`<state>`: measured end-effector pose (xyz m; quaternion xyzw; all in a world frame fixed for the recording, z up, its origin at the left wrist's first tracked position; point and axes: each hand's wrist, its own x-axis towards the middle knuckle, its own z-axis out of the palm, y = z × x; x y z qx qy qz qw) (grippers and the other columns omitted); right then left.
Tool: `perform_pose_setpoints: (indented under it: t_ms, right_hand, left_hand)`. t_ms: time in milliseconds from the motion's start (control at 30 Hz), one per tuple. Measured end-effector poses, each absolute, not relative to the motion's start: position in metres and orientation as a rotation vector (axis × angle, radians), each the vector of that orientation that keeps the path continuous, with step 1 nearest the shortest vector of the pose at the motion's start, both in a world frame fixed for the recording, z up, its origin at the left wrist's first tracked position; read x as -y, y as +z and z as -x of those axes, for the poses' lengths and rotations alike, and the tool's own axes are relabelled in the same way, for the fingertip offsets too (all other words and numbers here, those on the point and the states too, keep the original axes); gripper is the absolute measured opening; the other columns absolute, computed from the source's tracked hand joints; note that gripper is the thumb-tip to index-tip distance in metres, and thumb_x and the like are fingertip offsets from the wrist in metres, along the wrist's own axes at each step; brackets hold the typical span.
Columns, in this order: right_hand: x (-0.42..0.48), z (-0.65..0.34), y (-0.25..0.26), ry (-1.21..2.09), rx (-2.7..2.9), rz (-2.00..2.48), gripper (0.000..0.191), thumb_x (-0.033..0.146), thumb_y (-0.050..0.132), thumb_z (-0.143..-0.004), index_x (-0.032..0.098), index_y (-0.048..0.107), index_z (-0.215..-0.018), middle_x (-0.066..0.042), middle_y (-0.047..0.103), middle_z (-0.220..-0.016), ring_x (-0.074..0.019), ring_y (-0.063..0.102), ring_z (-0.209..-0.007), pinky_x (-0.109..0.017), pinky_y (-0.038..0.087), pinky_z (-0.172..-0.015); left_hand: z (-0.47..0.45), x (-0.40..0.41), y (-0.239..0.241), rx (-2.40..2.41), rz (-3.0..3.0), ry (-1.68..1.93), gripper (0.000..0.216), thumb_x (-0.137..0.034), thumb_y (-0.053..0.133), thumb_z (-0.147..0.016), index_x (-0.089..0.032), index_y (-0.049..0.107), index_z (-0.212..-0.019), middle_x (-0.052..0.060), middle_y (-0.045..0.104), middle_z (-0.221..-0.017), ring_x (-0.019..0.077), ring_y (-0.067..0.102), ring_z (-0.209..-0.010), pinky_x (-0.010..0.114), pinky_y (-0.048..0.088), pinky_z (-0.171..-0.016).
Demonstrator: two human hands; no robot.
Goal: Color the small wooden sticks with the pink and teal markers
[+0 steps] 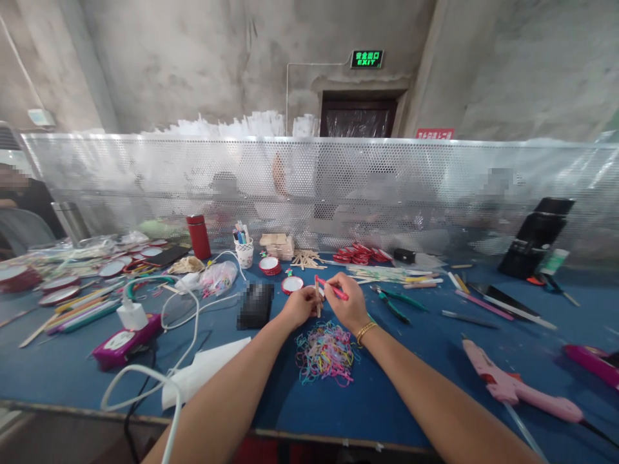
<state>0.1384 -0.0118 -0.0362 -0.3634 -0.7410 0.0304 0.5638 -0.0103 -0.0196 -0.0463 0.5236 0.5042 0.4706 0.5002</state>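
My left hand (300, 307) is closed around a small upright wooden stick (318, 295), its fingertips pinching it near the middle of the table. Pinched in my right hand (349, 301) is a red pen (340, 294), slanting toward the stick; whether its tip touches the wood I cannot tell. Just below both hands lies a loose pile of colourful rubber bands (326, 354). A small red-rimmed drum-like disc (293, 284) sits right behind my left hand. To the right of my right hand are green-handled pliers (394, 306).
A pink glue gun (520, 390) lies front right. At left are a purple power strip (126, 345) with white cables, a black pouch (255, 306) and white paper (203, 370). Behind stand a red bottle (198, 237), a pen cup (244, 253) and a perforated metal screen (271, 187).
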Motion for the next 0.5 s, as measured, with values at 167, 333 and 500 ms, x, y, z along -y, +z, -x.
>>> perform_pose_setpoints:
  t_ms: [167,333,500]
  right_hand:
    - [0.0125,-0.1382,-0.0361,0.067,1.75,0.844,0.009,0.022,0.056,-0.083,0.022,0.056,-0.074,0.001,0.062,-0.068,-0.0172,0.056,-0.069,-0.029,0.042,-0.071]
    - [0.0115,-0.1394,-0.036,0.049,1.756,0.848,0.009,0.024,0.055,-0.084,0.023,0.057,-0.076,0.0,0.062,-0.068,-0.0175,0.056,-0.068,-0.03,0.041,-0.07]
    - [0.0097,-0.1397,-0.0371,0.058,1.761,0.852,0.007,0.023,0.056,-0.084,0.022,0.057,-0.077,0.0,0.062,-0.069,-0.017,0.056,-0.069,-0.029,0.041,-0.069]
  left_hand:
    - [0.0094,0.0193,-0.0463,-1.212,-1.257,1.139,0.008,-0.014,0.068,-0.076,-0.014,0.06,-0.073,-0.002,0.061,-0.061,0.0079,0.056,-0.051,0.019,0.046,-0.052]
    - [0.0079,0.0165,-0.0481,-1.229,-1.243,1.123,0.006,-0.01,0.064,-0.078,-0.014,0.06,-0.075,-0.002,0.06,-0.06,0.0074,0.055,-0.049,0.018,0.046,-0.051]
    - [0.0103,0.0102,-0.0549,-1.193,-1.277,1.122,0.007,-0.01,0.066,-0.076,-0.014,0.06,-0.078,-0.002,0.062,-0.062,0.0071,0.056,-0.049,0.019,0.046,-0.052]
